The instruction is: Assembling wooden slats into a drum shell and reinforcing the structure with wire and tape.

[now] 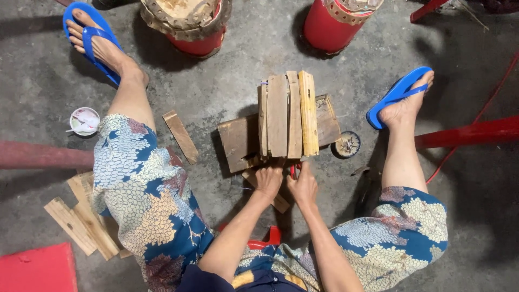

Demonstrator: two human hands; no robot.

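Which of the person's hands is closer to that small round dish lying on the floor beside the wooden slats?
The right hand. It grips the near end of the wooden slats, just left of and below the round dish. The left hand sits beside it, farther from the dish.

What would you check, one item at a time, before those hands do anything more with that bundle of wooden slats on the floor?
1. Both hands on the bundle: left hand and right hand meet the near end of the wooden slats. Ok.
2. Slats side by side and lined up: ok.
3. Bundle supported: it lies across a flat board on the concrete floor. Ok.
4. Small red item between the hands: mostly hidden; cannot tell what it is.
5. Whether the slats are tied: cannot tell.
6. Room around the work: a small round dish sits close to the board's right end. Not ok.
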